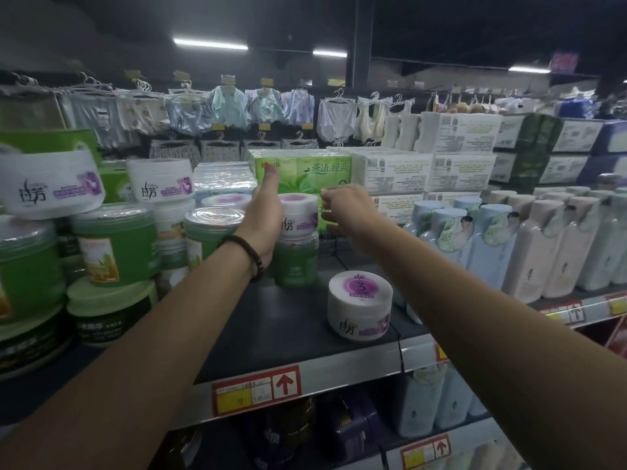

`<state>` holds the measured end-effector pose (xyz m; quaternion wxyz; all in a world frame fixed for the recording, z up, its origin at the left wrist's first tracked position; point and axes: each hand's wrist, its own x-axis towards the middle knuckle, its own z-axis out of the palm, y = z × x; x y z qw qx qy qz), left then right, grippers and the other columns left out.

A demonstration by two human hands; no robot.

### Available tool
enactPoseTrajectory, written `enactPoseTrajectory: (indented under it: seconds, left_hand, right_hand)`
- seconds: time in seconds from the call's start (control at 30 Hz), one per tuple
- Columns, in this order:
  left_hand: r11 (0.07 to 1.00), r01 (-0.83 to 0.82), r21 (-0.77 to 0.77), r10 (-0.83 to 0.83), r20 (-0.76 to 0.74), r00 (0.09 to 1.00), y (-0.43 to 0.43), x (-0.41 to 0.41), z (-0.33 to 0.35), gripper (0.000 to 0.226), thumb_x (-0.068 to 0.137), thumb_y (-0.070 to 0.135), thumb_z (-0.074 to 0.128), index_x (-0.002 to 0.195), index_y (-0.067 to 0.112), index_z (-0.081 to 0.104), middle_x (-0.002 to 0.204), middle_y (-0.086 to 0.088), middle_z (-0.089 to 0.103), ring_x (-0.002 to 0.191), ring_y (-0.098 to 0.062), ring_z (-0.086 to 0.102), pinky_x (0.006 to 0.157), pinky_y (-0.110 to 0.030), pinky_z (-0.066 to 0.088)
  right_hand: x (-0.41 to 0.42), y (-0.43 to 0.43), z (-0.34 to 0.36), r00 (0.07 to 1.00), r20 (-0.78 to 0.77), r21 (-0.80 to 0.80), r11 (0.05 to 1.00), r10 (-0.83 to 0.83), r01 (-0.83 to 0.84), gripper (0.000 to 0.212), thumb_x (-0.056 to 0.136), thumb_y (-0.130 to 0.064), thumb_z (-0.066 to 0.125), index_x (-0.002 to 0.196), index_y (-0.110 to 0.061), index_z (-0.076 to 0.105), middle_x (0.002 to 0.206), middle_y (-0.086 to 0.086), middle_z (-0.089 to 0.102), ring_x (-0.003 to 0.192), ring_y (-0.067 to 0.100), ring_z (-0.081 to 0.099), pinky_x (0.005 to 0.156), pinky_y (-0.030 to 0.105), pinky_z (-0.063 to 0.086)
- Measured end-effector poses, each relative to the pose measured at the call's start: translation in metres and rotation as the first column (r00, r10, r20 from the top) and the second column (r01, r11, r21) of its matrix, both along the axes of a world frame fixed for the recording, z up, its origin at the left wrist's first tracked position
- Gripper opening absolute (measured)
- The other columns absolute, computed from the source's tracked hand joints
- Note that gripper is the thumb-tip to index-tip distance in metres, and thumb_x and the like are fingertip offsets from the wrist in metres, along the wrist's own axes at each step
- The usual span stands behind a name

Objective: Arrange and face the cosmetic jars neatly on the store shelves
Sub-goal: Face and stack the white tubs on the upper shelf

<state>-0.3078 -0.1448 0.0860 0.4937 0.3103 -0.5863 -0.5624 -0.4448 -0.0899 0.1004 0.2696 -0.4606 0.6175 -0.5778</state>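
- head view, your hands: your left hand (pixel 263 217) lies flat against the left side of a white jar (pixel 298 215) with a purple lid label, fingers straight and thumb up, pressing rather than wrapping; a dark bead bracelet (pixel 249 254) circles that wrist; your right hand (pixel 346 206) hovers just right of the same jar with fingers curled loosely inward, and you cannot tell whether they touch it
- head view, the jars: that white jar stands stacked on a green jar (pixel 295 264) toward the back of the shelf; a second white jar (pixel 359 305) marked with a 3 sits alone nearer the front edge, right of your arms; more green and white jars (pixel 112 245) crowd the left side, stacked and uneven
- head view, the surface: the shelf (pixel 278 320) is dark, with a grey front rail carrying a red and yellow price tag (pixel 256 390); pale bottles (pixel 543 249) fill the shelf to the right
- head view, the room: green tissue packs (pixel 305 173) sit behind the jars; garments on hangers (pixel 230 108) line the back; strip lights (pixel 210 44) glow on a dark ceiling
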Motion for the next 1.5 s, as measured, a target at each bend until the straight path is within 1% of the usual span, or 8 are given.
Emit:
enactPoseTrajectory:
  seconds: [0.2, 0.47, 0.63, 1.03, 1.17, 1.33, 1.4, 1.5]
  left_hand:
    - [0.997, 0.002, 0.083, -0.002, 0.006, 1.0, -0.002, -0.007, 0.002, 0.087, 0.099, 0.081, 0.025, 0.13, 0.011, 0.066, 0.106, -0.023, 0.079, 0.105, -0.042, 0.076, 0.098, -0.062, 0.058]
    - [0.987, -0.058, 0.149, 0.054, 0.025, 0.998, -0.007, -0.012, 0.001, 0.102, 0.091, 0.088, 0.022, 0.125, 0.006, 0.072, 0.106, -0.025, 0.078, 0.104, -0.043, 0.076, 0.099, -0.062, 0.058]
    - [0.988, -0.074, 0.138, 0.067, 0.05, 0.996, -0.006, -0.014, 0.0, 0.093, 0.098, 0.083, 0.022, 0.12, 0.009, 0.075, 0.104, -0.022, 0.079, 0.103, -0.039, 0.077, 0.1, -0.059, 0.058]
    - [0.991, -0.01, 0.133, -0.001, 0.084, 0.997, 0.007, -0.016, 0.005, 0.098, 0.096, 0.086, 0.02, 0.12, 0.007, 0.073, 0.104, -0.024, 0.079, 0.106, -0.04, 0.076, 0.103, -0.058, 0.057]
    - [0.992, 0.015, 0.123, -0.026, 0.086, 0.996, 0.008, -0.015, 0.005, 0.092, 0.096, 0.086, 0.021, 0.114, 0.013, 0.074, 0.106, -0.023, 0.079, 0.107, -0.039, 0.076, 0.105, -0.058, 0.056]
    - [0.994, 0.071, 0.079, -0.076, 0.07, 0.995, 0.02, -0.014, 0.01, 0.08, 0.1, 0.08, 0.023, 0.111, 0.017, 0.071, 0.111, -0.021, 0.079, 0.11, -0.038, 0.075, 0.105, -0.056, 0.056]
    - [0.996, 0.079, 0.047, -0.082, 0.066, 0.994, 0.024, -0.014, 0.014, 0.074, 0.103, 0.076, 0.026, 0.119, 0.019, 0.069, 0.104, -0.015, 0.081, 0.103, -0.032, 0.078, 0.098, -0.049, 0.061]
    - [0.993, 0.104, 0.047, -0.106, 0.04, 0.994, 0.032, -0.013, 0.017, 0.07, 0.105, 0.071, 0.03, 0.146, 0.018, 0.052, 0.102, -0.011, 0.08, 0.077, -0.017, 0.08, 0.063, -0.03, 0.064]
  right_hand:
    - [0.002, -0.013, -0.004, 1.0, 0.016, 0.036, 0.999, 0.01, -0.01, 0.039, 0.111, -0.015, 0.048, 0.129, 0.018, 0.06, 0.127, 0.035, 0.065, 0.119, 0.05, 0.063, 0.111, 0.059, 0.051]
    - [0.003, -0.024, 0.0, 0.997, 0.078, 0.048, 0.999, 0.022, -0.026, 0.029, 0.109, -0.024, 0.054, 0.123, 0.0, 0.062, 0.134, 0.019, 0.063, 0.116, 0.035, 0.066, 0.102, 0.056, 0.057]
    - [0.001, -0.026, 0.002, 0.991, 0.131, 0.059, 0.998, 0.03, -0.038, 0.021, 0.111, -0.02, 0.052, 0.105, -0.003, 0.065, 0.107, 0.02, 0.065, 0.096, 0.03, 0.061, 0.085, 0.042, 0.056]
    - [0.0, -0.026, 0.003, 0.974, 0.224, 0.044, 0.998, 0.044, -0.055, 0.016, 0.108, -0.019, 0.053, 0.109, -0.009, 0.065, 0.134, 0.024, 0.068, 0.105, 0.029, 0.062, 0.099, 0.045, 0.059]
    - [-0.002, -0.022, 0.003, 0.986, 0.166, 0.038, 0.999, 0.031, -0.038, 0.019, 0.109, -0.02, 0.053, 0.1, -0.007, 0.064, 0.117, 0.022, 0.068, 0.099, 0.03, 0.06, 0.084, 0.042, 0.053]
    - [-0.003, -0.007, 0.009, 0.999, 0.007, 0.031, 0.999, 0.041, -0.041, 0.031, 0.113, -0.015, 0.045, 0.087, -0.015, 0.061, 0.116, 0.021, 0.067, 0.106, 0.037, 0.066, 0.094, 0.046, 0.057]
    - [-0.004, -0.003, 0.011, 1.0, 0.003, 0.039, 0.999, 0.028, -0.028, 0.025, 0.111, -0.015, 0.05, 0.089, -0.014, 0.062, 0.123, 0.025, 0.07, 0.108, 0.038, 0.071, 0.103, 0.053, 0.059]
    - [-0.008, 0.003, 0.014, 1.0, 0.029, 0.038, 0.999, -0.001, 0.0, 0.009, 0.103, -0.012, 0.063, 0.1, -0.003, 0.062, 0.115, 0.024, 0.072, 0.095, 0.033, 0.073, 0.101, 0.06, 0.06]
